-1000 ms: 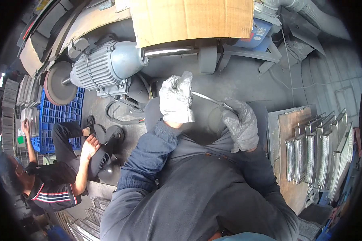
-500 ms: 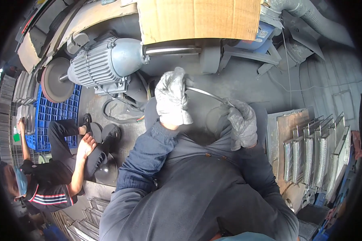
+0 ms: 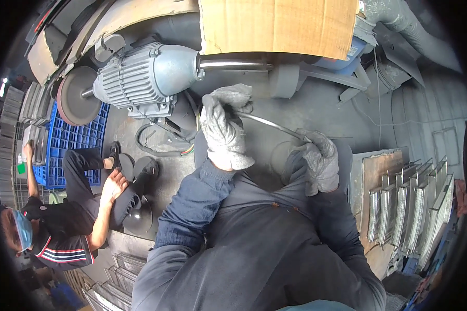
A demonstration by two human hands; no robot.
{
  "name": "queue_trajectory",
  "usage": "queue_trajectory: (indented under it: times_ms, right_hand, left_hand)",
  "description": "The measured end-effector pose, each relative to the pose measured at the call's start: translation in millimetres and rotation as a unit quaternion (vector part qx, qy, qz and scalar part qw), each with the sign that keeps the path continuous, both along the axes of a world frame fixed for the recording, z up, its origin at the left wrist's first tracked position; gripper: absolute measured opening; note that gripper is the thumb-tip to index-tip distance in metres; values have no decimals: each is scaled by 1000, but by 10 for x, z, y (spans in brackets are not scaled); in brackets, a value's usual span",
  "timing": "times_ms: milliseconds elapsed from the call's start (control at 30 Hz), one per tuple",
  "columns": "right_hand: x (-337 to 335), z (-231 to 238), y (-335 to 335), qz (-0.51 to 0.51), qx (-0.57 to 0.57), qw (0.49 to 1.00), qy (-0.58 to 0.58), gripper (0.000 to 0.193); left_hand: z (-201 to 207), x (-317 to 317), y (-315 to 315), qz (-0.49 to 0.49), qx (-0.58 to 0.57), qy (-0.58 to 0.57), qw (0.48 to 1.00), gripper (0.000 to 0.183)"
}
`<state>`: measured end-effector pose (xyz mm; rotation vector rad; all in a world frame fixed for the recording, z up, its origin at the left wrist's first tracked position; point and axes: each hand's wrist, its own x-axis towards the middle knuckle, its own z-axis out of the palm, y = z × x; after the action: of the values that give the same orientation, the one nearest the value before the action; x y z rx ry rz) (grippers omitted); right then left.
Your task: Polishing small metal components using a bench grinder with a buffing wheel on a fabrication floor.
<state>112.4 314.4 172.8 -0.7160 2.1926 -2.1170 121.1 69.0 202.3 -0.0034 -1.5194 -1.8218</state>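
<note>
Both my hands wear pale grey work gloves. Between them runs a thin, shiny, slightly curved metal piece point(image 3: 270, 123), seen as a narrow bar sloping down to the right; its full shape does not show. My left hand point(image 3: 224, 129) is raised and closed round its upper left end. Lower down, my right hand point(image 3: 320, 161) grips the other end with bent fingers. The glove covers hide both ends of the piece. It is held in the air above my lap, in front of a horizontal metal shaft point(image 3: 236, 65) that comes out of a grey electric motor point(image 3: 135, 78).
A cardboard sheet point(image 3: 277, 28) hangs over the shaft. Beyond the motor's left end is a round wheel point(image 3: 80, 97), over a blue plastic crate point(image 3: 67, 142). Flat metal mesh frames point(image 3: 399, 212) stand in a row on my right. At left sits another person point(image 3: 62, 228).
The whole view has shifted a little, so surroundings sit further right. My left hand's fingers have tipped over to the right, and the metal piece looks straighter. Both hands keep their grip.
</note>
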Motion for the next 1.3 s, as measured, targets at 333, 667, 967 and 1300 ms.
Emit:
queue_trajectory:
  times_ms: [333,667,967,1300]
  right_hand:
    - [-70,99,-52,30,120,987,102,26]
    - [-34,55,-91,48,94,994,6,26]
    - [-7,-79,-74,40,21,987,-152,26]
    - [-131,-290,-63,21,-27,975,-218,27]
  left_hand:
    - [-144,-34,-124,-143,174,128,966,69]
    - [-126,-48,-128,-69,157,14,985,67]
    - [-309,-115,-169,-28,114,-48,992,59]
    - [-562,-325,-182,-33,85,-105,990,50]
